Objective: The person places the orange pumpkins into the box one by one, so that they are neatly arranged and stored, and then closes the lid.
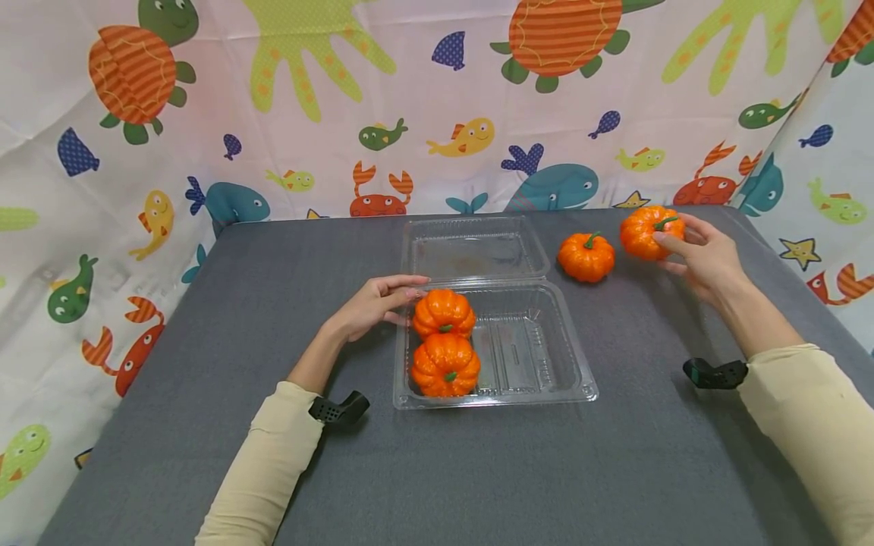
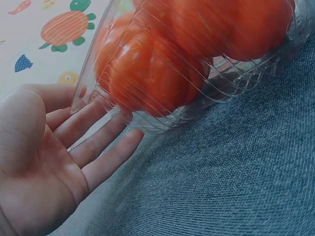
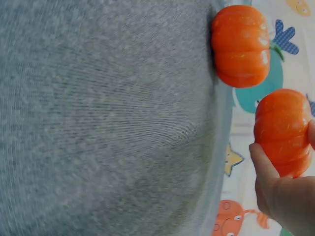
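Observation:
A clear plastic clamshell container point(image 1: 580, 371) lies with its lid point(image 1: 478, 227) folded back. Two small orange pumpkins, a rear one point(image 1: 444, 311) and a front one point(image 1: 445, 365), sit along its left side. My left hand point(image 1: 374, 307) holds the container's left rim near the hinge; in the left wrist view the thumb reaches over the rim point(image 2: 81, 91) and the other fingers point(image 2: 106, 152) extend outside the wall. At the right, my right hand point(image 1: 710, 254) grips a third pumpkin point(image 1: 649, 233) between thumb and fingers, its green stem showing. Another pumpkin point(image 1: 586, 258) stands on the table just left of it.
A grey cloth covers the table point(image 1: 464, 478). Behind and at the sides hangs a white curtain point(image 1: 423, 98) printed with sea animals. Black wrist bands, left point(image 1: 339, 409) and right point(image 1: 715, 374), sit at the cuffs of the cream sleeves.

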The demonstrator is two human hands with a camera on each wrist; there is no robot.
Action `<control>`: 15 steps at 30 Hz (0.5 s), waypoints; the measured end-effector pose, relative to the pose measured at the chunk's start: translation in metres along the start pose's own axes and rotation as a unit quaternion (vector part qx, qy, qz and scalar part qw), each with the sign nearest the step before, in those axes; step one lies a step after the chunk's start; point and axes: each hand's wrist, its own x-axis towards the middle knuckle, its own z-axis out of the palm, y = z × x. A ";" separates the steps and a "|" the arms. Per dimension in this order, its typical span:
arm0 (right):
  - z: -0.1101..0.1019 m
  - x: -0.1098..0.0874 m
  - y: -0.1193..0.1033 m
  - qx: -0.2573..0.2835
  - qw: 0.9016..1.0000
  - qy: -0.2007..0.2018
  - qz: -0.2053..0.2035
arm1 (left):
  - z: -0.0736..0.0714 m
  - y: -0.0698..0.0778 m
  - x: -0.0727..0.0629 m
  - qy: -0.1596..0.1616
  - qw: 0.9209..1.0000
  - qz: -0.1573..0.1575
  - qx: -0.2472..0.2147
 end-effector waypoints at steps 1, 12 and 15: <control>0.001 -0.002 -0.002 0.001 1.000 -0.006 -0.008 | 0.000 0.000 0.000 0.000 1.000 0.000 0.001; 0.025 -0.028 -0.015 -0.054 0.991 -0.096 -0.078 | 0.001 0.001 0.000 -0.001 1.000 0.000 0.004; 0.031 -0.034 -0.017 -0.058 0.988 -0.117 -0.085 | 0.001 0.001 0.001 0.002 1.000 -0.004 0.005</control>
